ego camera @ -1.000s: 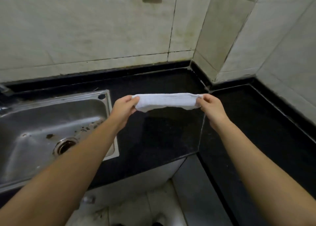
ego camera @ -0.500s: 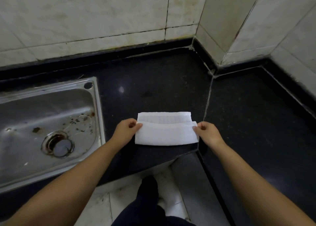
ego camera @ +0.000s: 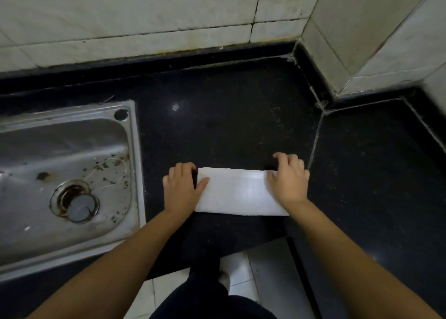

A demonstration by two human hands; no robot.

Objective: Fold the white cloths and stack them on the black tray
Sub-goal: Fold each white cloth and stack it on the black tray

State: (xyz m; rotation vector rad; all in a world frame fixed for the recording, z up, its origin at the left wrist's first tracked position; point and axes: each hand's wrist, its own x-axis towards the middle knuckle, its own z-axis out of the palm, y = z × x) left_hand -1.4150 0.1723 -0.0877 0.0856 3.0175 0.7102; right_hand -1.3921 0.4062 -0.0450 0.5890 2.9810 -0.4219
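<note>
white cloth [ego camera: 237, 193] lay folded flat near the front edge of the black counter [ego camera: 217, 125], left hand [ego camera: 181, 189] and right hand [ego camera: 289, 180] pinching its ends. steel sink [ego camera: 135, 149] sat to the left, stained tiled wall [ego camera: 144, 29] and corner behind.

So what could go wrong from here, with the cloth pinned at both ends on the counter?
The white cloth lies close to the counter front edge, so a pull toward the body could slide it off. The left hand and right hand hold only its ends, so the middle layers may shift when released. No black tray is in view, so the fold may loosen while being carried.
</note>
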